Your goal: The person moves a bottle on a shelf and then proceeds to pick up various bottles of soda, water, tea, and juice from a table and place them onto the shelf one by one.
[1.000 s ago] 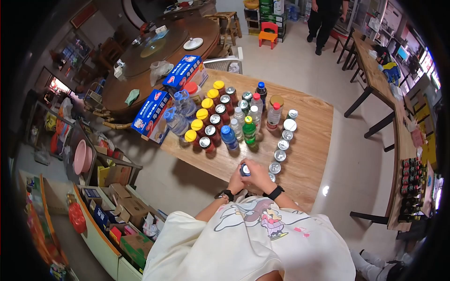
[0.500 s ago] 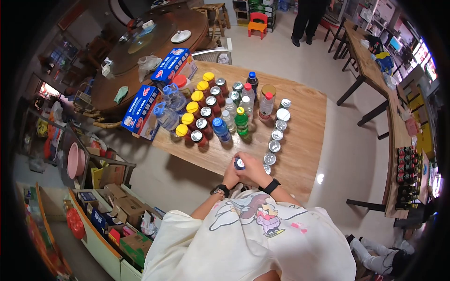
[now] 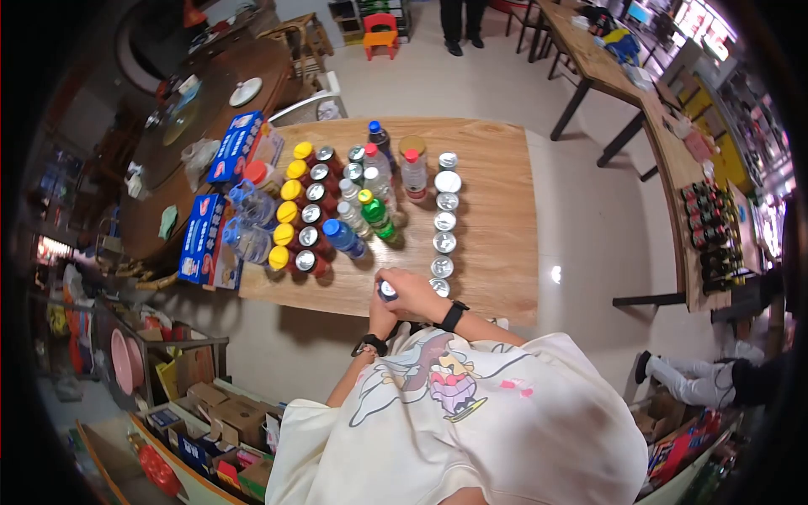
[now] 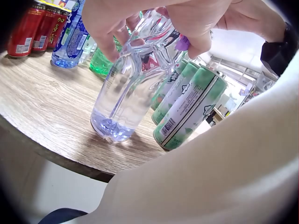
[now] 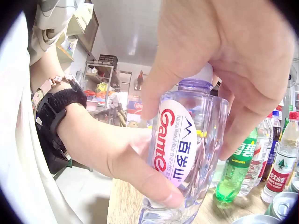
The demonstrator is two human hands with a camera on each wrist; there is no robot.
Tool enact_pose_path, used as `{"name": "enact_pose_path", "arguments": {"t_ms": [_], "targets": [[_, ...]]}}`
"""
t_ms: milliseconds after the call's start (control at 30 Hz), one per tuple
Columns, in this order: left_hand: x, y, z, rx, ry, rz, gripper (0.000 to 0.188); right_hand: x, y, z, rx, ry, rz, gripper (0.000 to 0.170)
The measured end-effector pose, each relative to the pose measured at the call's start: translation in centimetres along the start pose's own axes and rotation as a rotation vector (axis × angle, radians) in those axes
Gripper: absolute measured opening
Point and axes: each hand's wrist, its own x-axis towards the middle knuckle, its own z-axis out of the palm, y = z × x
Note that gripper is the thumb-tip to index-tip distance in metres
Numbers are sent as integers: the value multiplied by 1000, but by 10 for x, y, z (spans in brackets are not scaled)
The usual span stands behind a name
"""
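Observation:
Both hands are on a clear Ganten mineral water bottle close to the near edge of the wooden table. My left hand grips the body, its thumb across the front below the label. From above, my right hand wraps its fingers round the top, partly covering the pale cap. Beside the bottle, in the left wrist view, stand green-and-white cans. A green soda bottle and a blue-capped bottle stand farther in on the table.
Yellow-capped containers and red cans stand in rows at left, beside large water bottles and blue boxes. Silver-topped cans line the right. A round table stands beyond, and a person stands at the back.
The head view has swung, so the table and its drinks now sit farther left and squarer in it. Both hands stay together on the water bottle near the table edge.

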Motion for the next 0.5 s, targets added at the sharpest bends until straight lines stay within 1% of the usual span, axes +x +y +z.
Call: {"name": "enact_pose_path", "arguments": {"t_ms": [33,67,133,167,233,267,300,367,433,500], "targets": [[-1,4,1,-20,10,7,75,0,-2,-1,0,-24,0,50],[-2,9,1,-22,-5,7,75,0,1,1,-16,0,-18,50],[-4,19,1,67,6,21,71,1,1,3,-19,2,-14,50],[-4,22,1,62,-15,25,71,1,1,2,-20,-5,-15,50],[-4,27,3,-20,6,-2,69,-1,-3,-1,-21,2,17,49],[-5,31,3,-44,0,-12,65,-2,-7,-5,-24,-4,4,49],[-4,25,1,-23,-23,-10,62,-1,-9,-5,-25,-9,-10,49],[-7,36,4,-44,-11,-50,58,-1,-5,-3,-28,13,-1,49],[-9,43,4,-15,-27,-76,58,-2,-3,-1,-3,16,-39,50],[-5,49,5,14,-31,-95,57,-1,-3,-2,-8,12,-28,49]]}}
